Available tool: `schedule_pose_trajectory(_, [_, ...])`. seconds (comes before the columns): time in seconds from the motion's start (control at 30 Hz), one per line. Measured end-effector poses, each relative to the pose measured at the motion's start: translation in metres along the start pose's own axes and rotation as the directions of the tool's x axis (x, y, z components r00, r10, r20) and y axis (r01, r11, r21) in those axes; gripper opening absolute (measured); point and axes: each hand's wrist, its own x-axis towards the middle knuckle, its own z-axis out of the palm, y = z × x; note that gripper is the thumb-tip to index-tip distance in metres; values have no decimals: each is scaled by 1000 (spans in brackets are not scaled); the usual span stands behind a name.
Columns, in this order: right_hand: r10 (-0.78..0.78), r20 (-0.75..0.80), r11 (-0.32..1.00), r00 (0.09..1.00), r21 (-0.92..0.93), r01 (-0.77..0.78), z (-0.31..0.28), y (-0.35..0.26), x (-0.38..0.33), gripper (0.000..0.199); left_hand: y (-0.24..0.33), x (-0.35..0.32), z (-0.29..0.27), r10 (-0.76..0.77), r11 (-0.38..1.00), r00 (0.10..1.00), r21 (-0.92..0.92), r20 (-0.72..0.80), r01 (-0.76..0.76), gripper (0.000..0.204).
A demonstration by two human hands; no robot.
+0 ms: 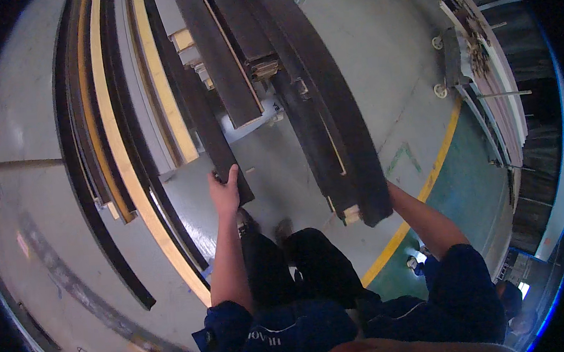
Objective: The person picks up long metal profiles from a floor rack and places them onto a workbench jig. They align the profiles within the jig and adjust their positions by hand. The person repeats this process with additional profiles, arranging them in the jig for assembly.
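My left hand (225, 190) is closed around the near end of a long, narrow dark brown board (212, 132), its thumb lying along the top. To the right, a wider dark board (339, 106) slants away from me, its near end by my right hand (395, 198). That hand reaches behind the board's right edge, which hides the fingers. Pale material (351, 215) shows at the cut end underneath. Between my hands, another dark board (225, 69) juts out from a stack of brown lengths (253, 47).
Leftward lie long strips, among them a pale wooden one (130, 160) and a curved-looking dark one (75, 158). A wheeled rack (457, 65) loaded with boards stands at far right. A yellow floor line (435, 175) borders green flooring (465, 183). Someone's shoe-like shape (416, 258) shows beyond my right arm.
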Motion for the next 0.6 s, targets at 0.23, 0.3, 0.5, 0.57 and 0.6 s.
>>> schedule_pose_trajectory(0.23, [-39,175,986,984,-153,66,-6,-5,3,29,17,-14,-9,120,964,979,254,-163,-75,70])
schedule_pose_trajectory(0.3, [104,173,992,979,59,-116,-11,-4,8,27,56,-14,-15,107,994,984,-2,-140,-109,70])
schedule_pose_trajectory(0.5, [-5,50,996,999,-88,9,-6,-2,-1,31,201,16,-6,74,884,989,-468,128,-5,71])
schedule_pose_trajectory(0.57, [-41,-81,935,996,-356,9,2,-17,-21,31,227,35,7,113,925,984,-377,135,-55,72])
schedule_pose_trajectory(0.6, [-58,-82,803,995,-595,-2,1,-37,-39,31,234,44,10,111,952,977,-301,181,-53,73])
